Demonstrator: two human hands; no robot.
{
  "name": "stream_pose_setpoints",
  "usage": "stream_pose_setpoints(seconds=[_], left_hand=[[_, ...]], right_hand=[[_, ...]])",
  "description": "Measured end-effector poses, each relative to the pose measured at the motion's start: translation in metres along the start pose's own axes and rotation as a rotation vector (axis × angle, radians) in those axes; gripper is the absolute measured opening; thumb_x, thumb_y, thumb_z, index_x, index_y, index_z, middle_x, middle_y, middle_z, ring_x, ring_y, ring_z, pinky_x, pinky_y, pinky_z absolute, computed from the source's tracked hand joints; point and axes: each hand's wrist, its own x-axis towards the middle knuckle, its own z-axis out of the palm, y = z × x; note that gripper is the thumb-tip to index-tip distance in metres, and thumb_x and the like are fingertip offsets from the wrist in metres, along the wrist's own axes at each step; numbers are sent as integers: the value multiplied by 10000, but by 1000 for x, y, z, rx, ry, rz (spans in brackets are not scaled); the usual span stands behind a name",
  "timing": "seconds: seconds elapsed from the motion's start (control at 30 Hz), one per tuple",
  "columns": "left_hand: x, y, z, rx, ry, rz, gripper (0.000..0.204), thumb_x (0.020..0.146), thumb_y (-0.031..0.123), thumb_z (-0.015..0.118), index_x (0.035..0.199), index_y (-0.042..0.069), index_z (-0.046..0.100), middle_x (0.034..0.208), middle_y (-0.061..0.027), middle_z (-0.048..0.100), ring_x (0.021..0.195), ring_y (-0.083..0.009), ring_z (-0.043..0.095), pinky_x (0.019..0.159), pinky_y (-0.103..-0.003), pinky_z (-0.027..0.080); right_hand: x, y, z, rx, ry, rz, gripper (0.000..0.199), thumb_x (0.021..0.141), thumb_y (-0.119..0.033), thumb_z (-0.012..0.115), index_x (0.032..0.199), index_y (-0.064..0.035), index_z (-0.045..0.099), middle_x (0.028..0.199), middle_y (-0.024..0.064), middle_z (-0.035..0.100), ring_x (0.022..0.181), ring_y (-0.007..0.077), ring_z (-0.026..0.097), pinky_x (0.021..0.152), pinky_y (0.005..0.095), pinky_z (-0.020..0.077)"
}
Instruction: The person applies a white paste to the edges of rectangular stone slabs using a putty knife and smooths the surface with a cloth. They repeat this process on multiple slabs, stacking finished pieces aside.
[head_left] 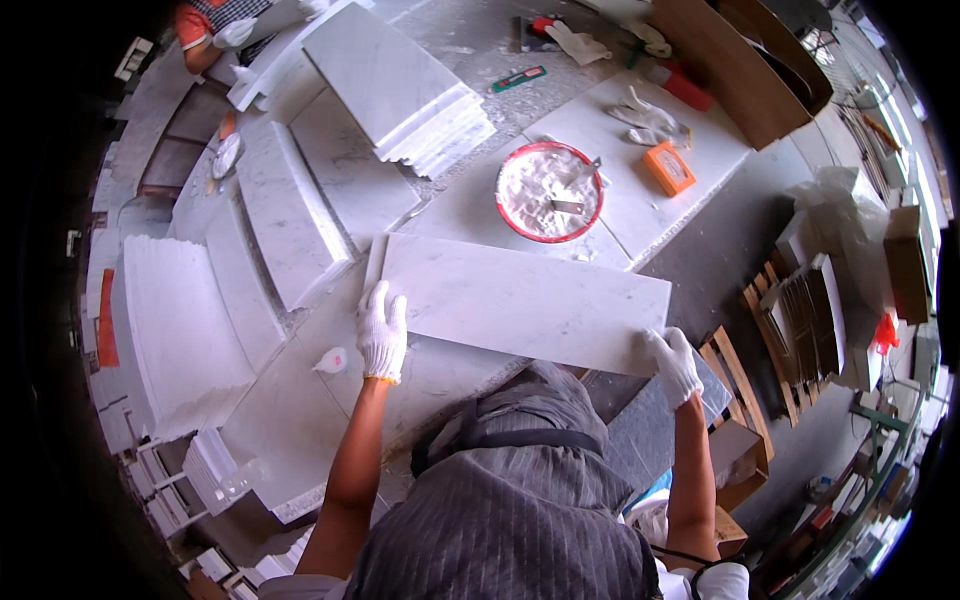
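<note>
A long white marble slab (530,300) with faint grey veins lies crosswise in front of me, slightly tilted down to the right. My left hand (382,335), in a white knit glove, grips its left end, fingers pointing away from me. At the near right corner, my gloved right hand (675,365) is closed round the slab's edge. Another pale slab edge shows just beyond the left end. Beyond the slab stands a red-rimmed bowl (502,205) of white paste, with a putty knife (567,207) sticking in it.
Marble slabs are stacked at the far left (385,80) and left (185,320). An orange box (668,168), loose gloves (650,120) and a green-handled cutter (519,78) lie on the far worktable. A wooden pallet (740,385) stands right. Another person's gloved hand (235,32) shows at far left.
</note>
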Motion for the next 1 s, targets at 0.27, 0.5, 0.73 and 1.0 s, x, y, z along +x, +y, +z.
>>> stream_pose_setpoints(seconds=[0.27, 0.5, 0.73, 1.0], left_hand=[[-38, 25, -14, -395, 134, -284, 431, 952, 277, 677, 1297, 50, 555, 1239, -164, 597, 1124, -278, 570, 987, -394, 457], [-99, 67, -30, -1444, -1066, -776, 766, 951, 611, 568, 1402, 1, 461, 1366, -215, 538, 1148, -311, 607, 982, -459, 524], [-87, 127, -28, -1998, -808, -865, 407, 979, 173, 618, 1338, 43, 479, 1412, -143, 515, 1351, -299, 455, 1163, -497, 358], [-67, 123, -83, -1991, -333, -847, 412, 944, 136, 658, 1334, 55, 554, 1327, -106, 596, 1253, -272, 547, 1051, -464, 465]], right_hand=[[-8, -21, -29, 332, -334, -58, 483, 961, -405, 656, 1207, 11, 644, 1022, 37, 680, 912, 124, 623, 785, 299, 509], [-30, -56, -20, 414, -449, -100, 469, 915, -379, 700, 1177, 9, 677, 992, 71, 712, 812, 139, 682, 662, 306, 548], [-37, -69, -15, 383, -461, -281, 440, 895, -317, 633, 1137, 50, 661, 1016, 133, 726, 889, 202, 710, 751, 335, 579], [-49, -99, 27, 461, -687, -163, 736, 862, -548, 543, 1293, 48, 521, 1146, 157, 676, 982, 228, 681, 822, 335, 559]])
